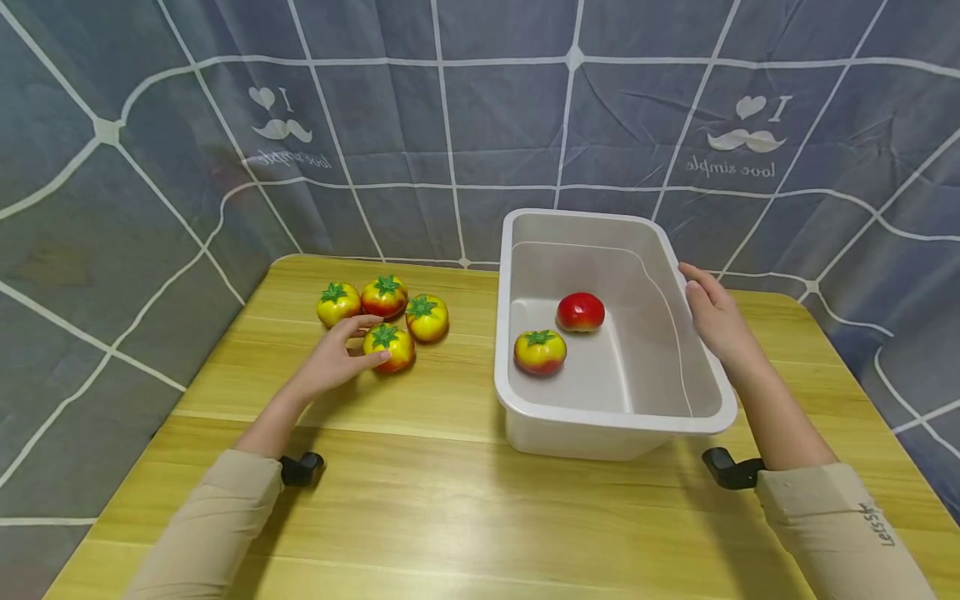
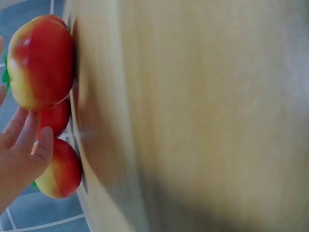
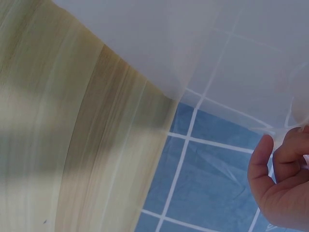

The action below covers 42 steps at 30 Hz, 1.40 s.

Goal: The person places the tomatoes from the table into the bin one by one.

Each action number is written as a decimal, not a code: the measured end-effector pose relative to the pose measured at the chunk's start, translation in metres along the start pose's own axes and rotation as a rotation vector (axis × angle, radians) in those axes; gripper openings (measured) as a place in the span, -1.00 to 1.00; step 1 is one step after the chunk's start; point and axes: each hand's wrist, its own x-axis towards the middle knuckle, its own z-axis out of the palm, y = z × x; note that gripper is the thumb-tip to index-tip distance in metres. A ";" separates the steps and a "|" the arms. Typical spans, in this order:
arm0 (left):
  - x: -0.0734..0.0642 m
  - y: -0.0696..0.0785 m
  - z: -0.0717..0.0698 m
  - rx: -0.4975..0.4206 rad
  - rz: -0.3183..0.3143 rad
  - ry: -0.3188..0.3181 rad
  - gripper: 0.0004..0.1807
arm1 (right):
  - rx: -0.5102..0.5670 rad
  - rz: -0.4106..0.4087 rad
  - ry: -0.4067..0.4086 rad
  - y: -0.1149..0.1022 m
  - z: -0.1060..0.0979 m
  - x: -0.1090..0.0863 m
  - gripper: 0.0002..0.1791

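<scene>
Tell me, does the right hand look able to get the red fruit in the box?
Probably yes, from above: the box wall stands between the right hand and the red fruit, but the top is open.

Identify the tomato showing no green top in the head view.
The red tomato in the white bin, behind a yellow-red one; the other five tomatoes show green tops.

On your surface [image 1: 420, 508], left: front fruit [image 1: 393, 343] at your left hand [image 1: 336, 360], three fruits [image 1: 385, 302] behind. Right: bin [image 1: 615, 423], near fruit [image 1: 540, 357] inside, left of far fruit [image 1: 581, 312]. Your right hand [image 1: 720, 321]: bin's right rim. Curtain [image 1: 510, 125] behind.
</scene>
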 end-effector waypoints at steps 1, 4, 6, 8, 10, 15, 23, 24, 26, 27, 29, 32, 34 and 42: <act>0.000 -0.001 0.001 0.004 -0.003 -0.005 -0.36 | 0.001 -0.001 0.001 0.000 0.000 0.000 -0.41; 0.001 -0.004 0.004 -0.001 -0.016 -0.007 -0.34 | 0.000 -0.003 0.002 -0.001 0.000 0.000 -0.41; 0.002 -0.005 0.005 -0.012 -0.028 -0.007 -0.33 | 0.002 -0.003 -0.001 -0.001 0.001 0.000 -0.40; 0.002 -0.005 0.006 -0.017 -0.041 -0.006 -0.32 | 0.004 -0.002 -0.004 -0.001 0.001 0.000 -0.40; 0.003 -0.005 0.006 -0.021 -0.053 -0.007 -0.30 | 0.012 -0.002 -0.007 -0.001 0.001 0.000 -0.40; 0.003 -0.004 0.006 -0.053 -0.064 -0.023 -0.26 | 0.021 -0.004 -0.003 0.000 0.001 0.000 -0.41; 0.005 -0.001 0.009 -0.089 -0.098 -0.049 -0.22 | 0.014 -0.003 0.010 -0.001 0.001 -0.001 -0.41; 0.006 -0.002 0.009 -0.091 -0.100 -0.049 -0.21 | 0.014 -0.002 0.011 -0.001 0.001 -0.001 -0.41; 0.006 -0.001 0.010 -0.092 -0.101 -0.051 -0.20 | 0.013 -0.004 0.014 -0.002 0.001 -0.001 -0.41; 0.006 -0.001 0.010 -0.091 -0.098 -0.050 -0.20 | 0.011 -0.004 0.014 -0.002 0.001 -0.001 -0.41; 0.006 -0.001 0.011 -0.081 -0.092 -0.046 -0.20 | 0.010 -0.004 0.013 -0.002 0.001 -0.001 -0.41; 0.007 -0.001 0.013 -0.067 -0.079 -0.031 -0.22 | 0.010 -0.006 0.008 -0.001 0.001 -0.002 -0.41; 0.008 -0.002 0.013 -0.065 -0.073 -0.017 -0.22 | 0.015 -0.007 0.007 -0.001 0.001 -0.002 -0.41; 0.008 0.000 0.011 -0.074 -0.082 -0.016 -0.23 | 0.022 -0.008 0.010 -0.001 0.001 -0.003 -0.41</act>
